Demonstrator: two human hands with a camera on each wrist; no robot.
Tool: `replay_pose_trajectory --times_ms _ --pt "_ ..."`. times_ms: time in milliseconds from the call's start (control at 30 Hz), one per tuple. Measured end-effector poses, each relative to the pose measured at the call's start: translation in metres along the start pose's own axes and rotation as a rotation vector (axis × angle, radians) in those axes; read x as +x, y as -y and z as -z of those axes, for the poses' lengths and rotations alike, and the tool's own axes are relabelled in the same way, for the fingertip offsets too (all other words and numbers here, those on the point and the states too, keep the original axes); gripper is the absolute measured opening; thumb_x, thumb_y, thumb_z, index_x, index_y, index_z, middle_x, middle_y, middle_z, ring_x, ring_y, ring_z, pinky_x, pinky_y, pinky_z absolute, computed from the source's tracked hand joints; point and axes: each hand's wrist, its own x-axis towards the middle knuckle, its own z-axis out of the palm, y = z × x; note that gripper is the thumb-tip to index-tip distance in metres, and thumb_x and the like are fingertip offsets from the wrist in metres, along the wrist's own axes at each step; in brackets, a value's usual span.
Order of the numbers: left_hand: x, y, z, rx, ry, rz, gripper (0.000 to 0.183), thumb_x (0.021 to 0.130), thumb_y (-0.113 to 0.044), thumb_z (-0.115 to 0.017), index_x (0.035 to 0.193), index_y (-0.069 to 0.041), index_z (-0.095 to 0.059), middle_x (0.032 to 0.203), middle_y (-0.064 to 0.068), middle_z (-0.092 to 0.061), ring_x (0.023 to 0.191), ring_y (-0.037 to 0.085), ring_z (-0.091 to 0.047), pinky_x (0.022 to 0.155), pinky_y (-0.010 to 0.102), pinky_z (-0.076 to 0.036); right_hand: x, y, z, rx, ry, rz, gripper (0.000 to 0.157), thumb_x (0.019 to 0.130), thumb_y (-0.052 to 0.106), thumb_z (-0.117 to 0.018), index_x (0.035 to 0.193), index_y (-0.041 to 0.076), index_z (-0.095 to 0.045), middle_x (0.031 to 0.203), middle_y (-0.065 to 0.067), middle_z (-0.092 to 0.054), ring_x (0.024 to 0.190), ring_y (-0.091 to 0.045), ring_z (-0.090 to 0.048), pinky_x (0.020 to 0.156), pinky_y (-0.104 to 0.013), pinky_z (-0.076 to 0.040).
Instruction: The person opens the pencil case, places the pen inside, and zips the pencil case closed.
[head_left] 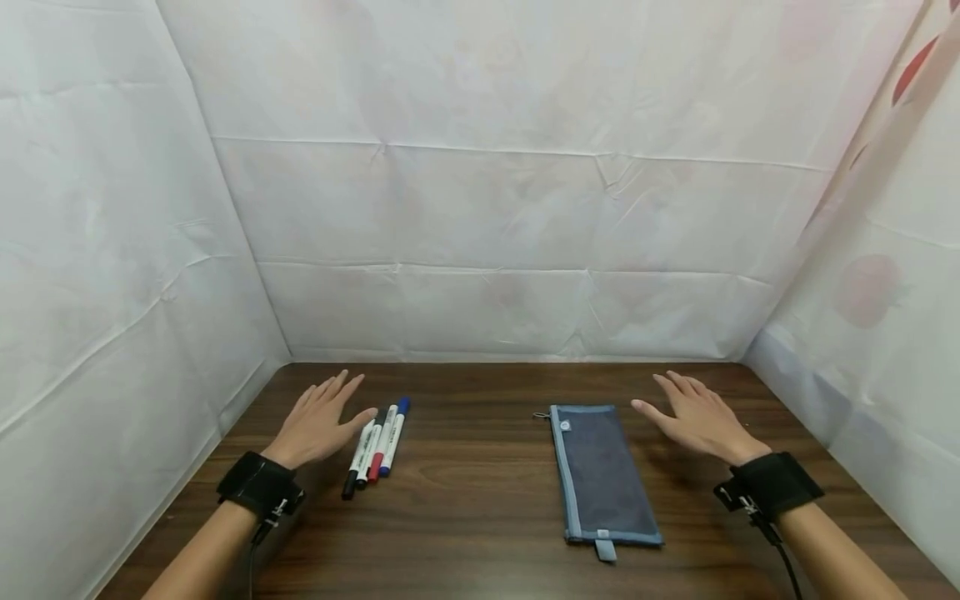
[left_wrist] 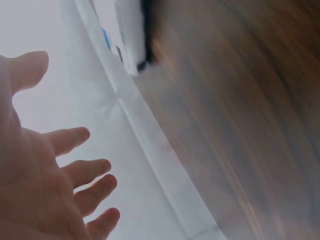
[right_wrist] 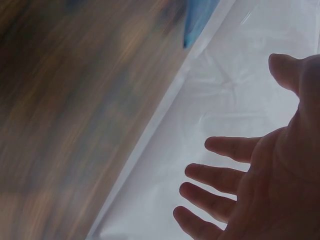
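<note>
Several whiteboard markers [head_left: 385,442] with white barrels and black, red and blue caps lie side by side on the left of the table. Just left of them is my left hand [head_left: 318,423], fingers extended and thumb spread, holding nothing. A flat blue-grey mesh zipper pouch [head_left: 606,475] lies on the right half, its zipper running along the left side and a small tab at the near edge. To the right of the pouch, my right hand [head_left: 701,419] has its fingers spread and holds nothing. Both palms [left_wrist: 35,190] show bare in the wrist views.
The dark wooden table [head_left: 465,517] is bordered at the back and both sides by white sheeting [head_left: 480,208]. Each wrist wears a black band [head_left: 258,486] with a cable trailing toward the near edge.
</note>
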Motion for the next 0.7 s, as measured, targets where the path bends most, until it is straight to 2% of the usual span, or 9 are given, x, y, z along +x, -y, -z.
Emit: replay_pose_trajectory --times_ms 133,400,700 --pt "0.005 -0.011 -0.004 -0.017 0.000 -0.022 0.078 0.096 -0.058 -0.048 0.154 -0.009 -0.029 0.158 0.025 -0.021 0.144 0.048 -0.018 0.115 0.062 -0.006 0.009 0.015 -0.004 -0.011 -0.009 0.018 0.086 0.096 0.065 -0.040 0.148 -0.003 -0.035 0.149 -0.033 -0.031 0.135 -0.054 -0.026 0.105 -0.070 -0.020" --pt "0.013 -0.023 -0.016 -0.021 0.005 -0.044 0.078 0.096 -0.061 -0.046 0.153 -0.010 -0.031 0.158 0.021 -0.024 0.144 0.045 -0.021 0.115 0.061 -0.010 0.019 0.034 -0.008 -0.008 -0.012 0.043 0.084 0.096 0.065 -0.041 0.148 -0.001 -0.036 0.150 -0.030 -0.032 0.137 -0.051 -0.027 0.107 -0.068 -0.020" --pt "0.024 -0.040 -0.020 -0.029 0.012 -0.082 0.081 0.095 -0.062 -0.047 0.153 -0.009 -0.032 0.158 0.021 -0.024 0.144 0.044 -0.023 0.117 0.059 -0.009 0.028 0.052 -0.014 -0.006 -0.027 0.077 0.084 0.095 0.066 -0.041 0.148 0.000 -0.038 0.149 -0.026 -0.038 0.137 -0.048 -0.031 0.107 -0.067 -0.023"
